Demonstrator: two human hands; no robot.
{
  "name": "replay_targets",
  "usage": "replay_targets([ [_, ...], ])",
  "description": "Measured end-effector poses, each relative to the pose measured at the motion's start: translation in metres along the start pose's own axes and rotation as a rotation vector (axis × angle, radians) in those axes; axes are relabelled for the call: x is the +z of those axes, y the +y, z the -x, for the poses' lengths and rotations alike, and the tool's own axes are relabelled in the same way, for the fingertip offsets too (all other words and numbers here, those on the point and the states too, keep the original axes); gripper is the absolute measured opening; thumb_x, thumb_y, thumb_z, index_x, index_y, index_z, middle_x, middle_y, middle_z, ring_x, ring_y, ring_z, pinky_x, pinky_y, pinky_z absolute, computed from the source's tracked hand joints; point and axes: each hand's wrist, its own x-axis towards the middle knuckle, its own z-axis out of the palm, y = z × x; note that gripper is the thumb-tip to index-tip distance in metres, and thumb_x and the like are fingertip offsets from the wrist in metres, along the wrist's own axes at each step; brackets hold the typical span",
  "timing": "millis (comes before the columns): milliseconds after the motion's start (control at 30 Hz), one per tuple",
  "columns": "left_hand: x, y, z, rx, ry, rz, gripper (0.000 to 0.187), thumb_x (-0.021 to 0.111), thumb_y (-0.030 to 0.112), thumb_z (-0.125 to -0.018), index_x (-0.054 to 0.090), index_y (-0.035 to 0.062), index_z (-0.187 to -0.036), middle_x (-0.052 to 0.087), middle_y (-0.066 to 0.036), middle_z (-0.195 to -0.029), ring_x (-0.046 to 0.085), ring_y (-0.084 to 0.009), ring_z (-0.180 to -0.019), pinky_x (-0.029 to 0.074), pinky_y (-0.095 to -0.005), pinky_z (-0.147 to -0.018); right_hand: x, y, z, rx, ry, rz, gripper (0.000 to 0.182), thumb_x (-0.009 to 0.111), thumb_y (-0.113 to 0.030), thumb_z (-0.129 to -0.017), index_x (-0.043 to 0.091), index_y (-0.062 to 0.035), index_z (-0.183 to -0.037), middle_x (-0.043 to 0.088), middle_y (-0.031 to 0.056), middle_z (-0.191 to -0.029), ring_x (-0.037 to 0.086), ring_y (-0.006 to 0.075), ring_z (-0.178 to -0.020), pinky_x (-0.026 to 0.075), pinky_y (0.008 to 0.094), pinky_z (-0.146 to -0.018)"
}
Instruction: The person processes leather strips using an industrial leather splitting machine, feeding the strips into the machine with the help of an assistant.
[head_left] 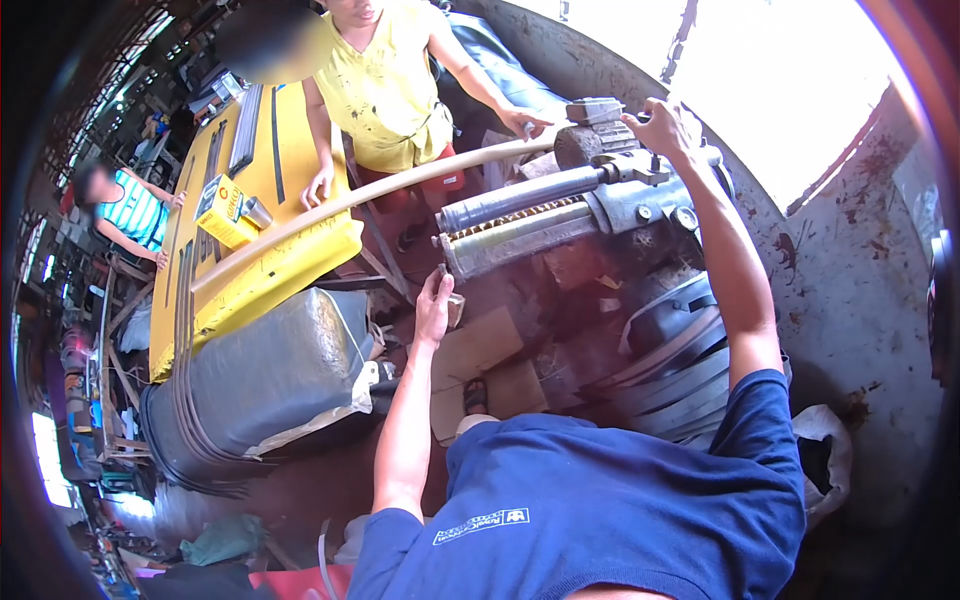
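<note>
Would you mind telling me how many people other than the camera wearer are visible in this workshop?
2. A person in a yellow shirt stands across the machine; a person in a striped top sits far left. Others may be hidden.

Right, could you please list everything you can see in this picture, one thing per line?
machine: one, grey metal, upper middle, with two long rollers
pale strip: one, cream, running from the yellow table to the machine
yellow table: one, upper left
yellow box: one, on the table
grey sack: one, below the table
cardboard pieces: brown, on the floor under the rollers
grey bands: a stack, right of centre
person in yellow shirt: one, behind the strip
person in striped top: one, far left
left hand: own, at the near end of the rollers
right hand: own, on top of the machine
</note>
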Motion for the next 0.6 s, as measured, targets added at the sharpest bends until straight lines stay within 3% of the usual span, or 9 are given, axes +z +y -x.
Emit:
replay_targets([
  [33, 0.0, 0.0, 0.0, -0.008, 0.002, 0.008, 0.059, 0.052, 0.047, -0.093, 0.052, -0.002, -0.125, 0.06, -0.006, -0.104, 0.053, -0.0118, -0.095, 0.041, -0.026, -0.085, -0.004, 0.0, 0.008, 0.006, 0.009, -0.012, 0.052, 0.067, -0.054, -0.076, 0.068, -0.0075, -0.1, 0.058, 0.0195, -0.104, 0.062, 0.0303, -0.092, 0.049, 0.0447, -0.077],
  [67, -0.003, 0.0, -0.002, -0.067, -0.03, 0.076, 0.055, 0.058, 0.035, -0.093, 0.048, -0.0042, -0.13, 0.059, -0.012, -0.118, 0.053, -0.0152, -0.106, 0.039, -0.0274, -0.093, -0.014, -0.005, 0.02, 0.013, 0.017, -0.024, 0.051, 0.067, -0.053, -0.076, 0.069, -0.0072, -0.1, 0.058, 0.0198, -0.104, 0.062, 0.0307, -0.091, 0.049, 0.0446, -0.077],
  [233, -0.003, 0.007, 0.001, -0.06, -0.019, 0.063, 0.057, 0.058, 0.039, -0.092, 0.048, -0.003, -0.13, 0.06, -0.011, -0.114, 0.055, -0.0154, -0.103, 0.042, -0.0279, -0.09, -0.013, 0.004, 0.052, 0.012, 0.116, -0.039, 0.05, 0.065, -0.05, -0.078, 0.069, -0.0059, -0.102, 0.055, 0.0219, -0.108, 0.064, 0.0347, -0.088, 0.051, 0.0458, -0.074],
  [367, -0.002, 0.008, 0.003, -0.037, -0.003, 0.032, 0.062, 0.057, 0.045, -0.091, 0.048, -0.0031, -0.13, 0.06, -0.012, -0.115, 0.056, -0.0161, -0.103, 0.042, -0.0281, -0.091, -0.01, 0.008, 0.076, 0.013, 0.188, -0.038, 0.052, 0.064, -0.053, -0.078, 0.069, -0.0082, -0.105, 0.055, 0.0165, -0.102, 0.064, 0.0329, -0.086, 0.051, 0.0447, -0.072],
  [600, -0.006, -0.005, -0.004, -0.021, -0.01, 0.019, 0.065, 0.057, 0.048, -0.091, 0.048, -0.0025, -0.131, 0.059, -0.014, -0.119, 0.054, -0.0178, -0.107, 0.04, -0.0295, -0.093, 0.016, 0.021, 0.093, 0.054, 0.248, -0.134, 0.056, 0.061, -0.057, -0.079, 0.068, -0.0087, -0.107, 0.057, 0.0163, -0.105, 0.06, 0.0328, -0.098, 0.049, 0.0455, -0.078],
])
